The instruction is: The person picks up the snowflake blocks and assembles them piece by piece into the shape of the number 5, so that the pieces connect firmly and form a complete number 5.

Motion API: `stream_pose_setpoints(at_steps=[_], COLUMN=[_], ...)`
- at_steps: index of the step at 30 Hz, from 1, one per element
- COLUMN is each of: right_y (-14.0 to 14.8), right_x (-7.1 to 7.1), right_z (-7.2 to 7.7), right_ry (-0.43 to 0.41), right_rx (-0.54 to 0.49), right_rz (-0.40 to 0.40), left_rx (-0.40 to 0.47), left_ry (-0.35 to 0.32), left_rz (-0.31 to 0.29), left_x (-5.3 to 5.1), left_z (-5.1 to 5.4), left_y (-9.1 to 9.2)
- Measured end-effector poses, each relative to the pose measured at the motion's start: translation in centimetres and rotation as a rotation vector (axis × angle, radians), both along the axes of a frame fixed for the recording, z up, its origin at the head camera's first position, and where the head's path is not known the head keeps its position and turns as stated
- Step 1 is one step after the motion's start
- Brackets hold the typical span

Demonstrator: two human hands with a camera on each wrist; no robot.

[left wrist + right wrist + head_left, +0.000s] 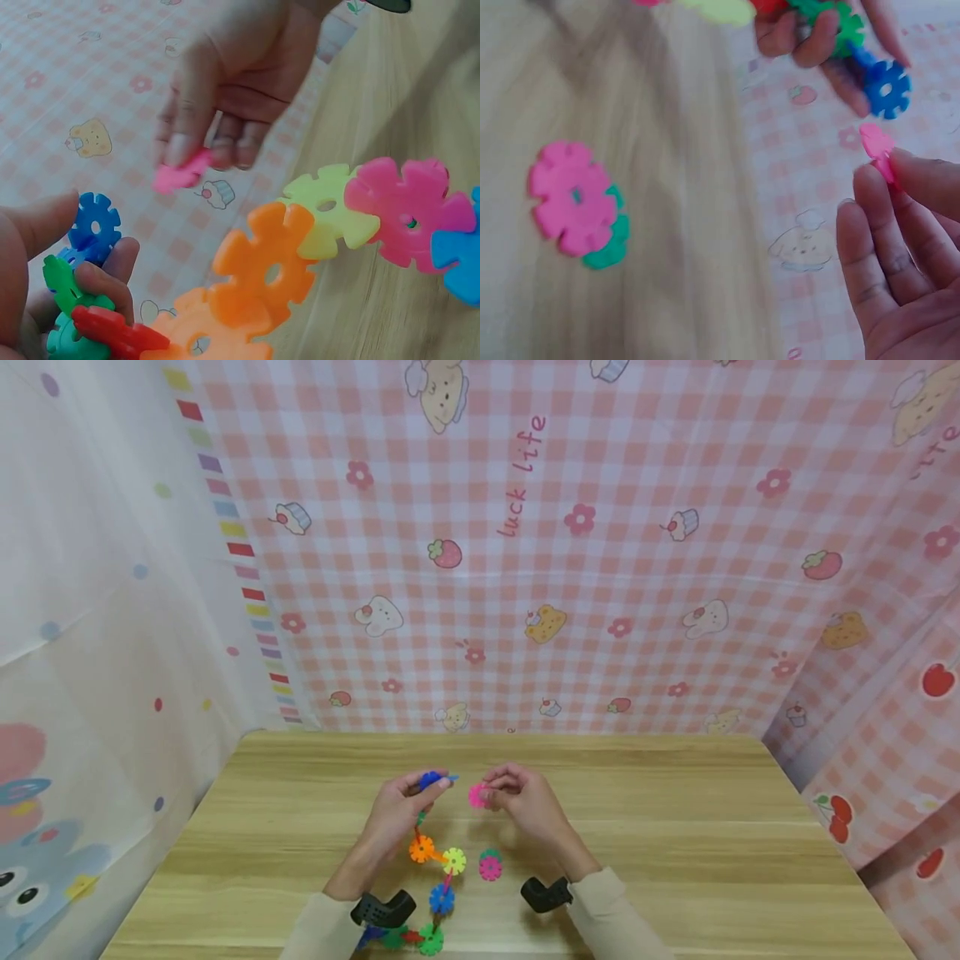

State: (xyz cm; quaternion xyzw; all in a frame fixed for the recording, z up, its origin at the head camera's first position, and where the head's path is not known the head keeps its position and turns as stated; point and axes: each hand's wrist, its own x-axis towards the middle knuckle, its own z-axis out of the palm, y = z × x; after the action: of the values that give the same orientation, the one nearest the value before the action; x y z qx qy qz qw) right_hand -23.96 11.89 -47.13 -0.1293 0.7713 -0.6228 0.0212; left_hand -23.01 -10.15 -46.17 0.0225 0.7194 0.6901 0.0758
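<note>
My left hand (392,810) grips the end of a chain of notched plastic flower discs. A blue disc (95,227) juts out past its fingertips, and green (66,285) and red (112,332) ones lie against the fingers. From there the chain runs on through orange (422,848), yellow (453,861) and further discs toward the table's near side. In my right hand (531,806) a single pink disc (879,148) is pinched between thumb and forefinger. It is held apart from the chain's blue end, a short gap to its right.
A loose pink disc (571,196) lies partly over a green disc (609,244) on the wooden table (675,827), right of the chain. The chain's near end, with a green disc (431,939), is by the left forearm. A checkered cloth (570,677) hangs behind the table.
</note>
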Motion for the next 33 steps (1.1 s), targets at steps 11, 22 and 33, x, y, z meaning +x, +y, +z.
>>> stream_pose_setpoints(at_steps=[11,22,33], right_y=[-0.7,-0.5,-0.4], right_x=[1.9,1.7,1.7], right_z=[4.4,4.7,4.6], right_ry=[0.025,0.029,0.041], right_rx=[-0.015,-0.046,-0.051], right_rz=[-0.041,-0.062,-0.060], left_rx=[-0.028,-0.018,-0.019], left_ry=[0.003,0.004,0.019], left_rz=[-0.035,-0.080,-0.104], left_x=[0.0,0.0,-0.2], left_z=[0.0,0.0,-0.1], left_y=[0.5,0.7,1.0])
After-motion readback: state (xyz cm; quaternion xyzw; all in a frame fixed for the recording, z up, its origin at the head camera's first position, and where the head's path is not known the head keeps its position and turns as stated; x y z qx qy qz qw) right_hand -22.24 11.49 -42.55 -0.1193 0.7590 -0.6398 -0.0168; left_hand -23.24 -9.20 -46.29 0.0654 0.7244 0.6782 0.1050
